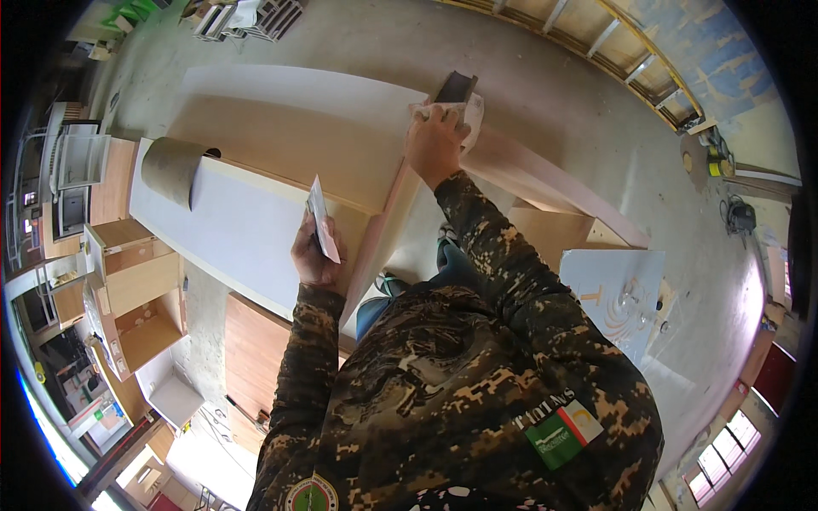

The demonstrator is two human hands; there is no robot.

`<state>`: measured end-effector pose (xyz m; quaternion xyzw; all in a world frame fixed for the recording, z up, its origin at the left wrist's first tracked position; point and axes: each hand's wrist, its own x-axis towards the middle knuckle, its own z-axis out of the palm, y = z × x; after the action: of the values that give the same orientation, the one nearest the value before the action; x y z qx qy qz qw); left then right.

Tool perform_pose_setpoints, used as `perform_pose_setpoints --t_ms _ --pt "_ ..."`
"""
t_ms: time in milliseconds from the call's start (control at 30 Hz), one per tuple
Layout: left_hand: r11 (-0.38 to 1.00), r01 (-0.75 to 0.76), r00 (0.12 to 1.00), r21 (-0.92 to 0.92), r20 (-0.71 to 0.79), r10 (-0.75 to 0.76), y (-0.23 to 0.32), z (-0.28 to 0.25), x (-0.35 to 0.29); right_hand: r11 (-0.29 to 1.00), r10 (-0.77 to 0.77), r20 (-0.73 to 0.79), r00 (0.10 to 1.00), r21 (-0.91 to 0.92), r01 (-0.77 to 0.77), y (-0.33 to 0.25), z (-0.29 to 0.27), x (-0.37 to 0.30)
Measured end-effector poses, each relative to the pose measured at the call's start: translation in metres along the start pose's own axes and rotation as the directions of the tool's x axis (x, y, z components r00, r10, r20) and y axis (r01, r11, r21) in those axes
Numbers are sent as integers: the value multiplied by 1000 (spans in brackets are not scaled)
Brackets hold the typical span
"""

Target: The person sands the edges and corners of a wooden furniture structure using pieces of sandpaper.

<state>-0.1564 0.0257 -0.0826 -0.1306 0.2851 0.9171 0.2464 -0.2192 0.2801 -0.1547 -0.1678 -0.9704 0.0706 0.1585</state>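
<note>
My right hand (434, 145) pressed a white cloth (464, 111) on the long board's (281, 136) far corner at one o'clock, while my left hand (313, 255), nearer me, pinched a small card (322, 220) upright.

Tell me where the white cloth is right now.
Head view, upper centre: the white cloth lies under the right hand, pressed on the wooden panel's far edge.

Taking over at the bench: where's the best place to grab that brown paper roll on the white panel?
Grip the brown paper roll around its middle, coming from above. It lies on its side on the white panel, so the curved wall faces up; a loose flap hangs at one side, so probably avoid that edge.
</note>
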Motion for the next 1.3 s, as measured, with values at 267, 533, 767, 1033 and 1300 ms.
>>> perform_pose_setpoints --t_ms 267,533,767,1033,1300 --pt "999 -31 999 29 -41 33 -3 -1 -2 965 234 -76 969 137 -222 88 -16 75" --pt "1000 0 991 13 -132 2 -16 37 5 558 247 20 969 814 -159 111 -135 -9" --pt "990 91 994 112 54 -98 -59 63 34 -742 -169 684 710 385 -548 81 -148 -74" --pt "978 89 984 190 132 -116 -86 87 31 -689 -228 701 675 374 -621 62 -129 -105" --pt "987 -35 992 156 122 16 -67 94 14 -389 251 775 581 630 -672 85 -106 -105"
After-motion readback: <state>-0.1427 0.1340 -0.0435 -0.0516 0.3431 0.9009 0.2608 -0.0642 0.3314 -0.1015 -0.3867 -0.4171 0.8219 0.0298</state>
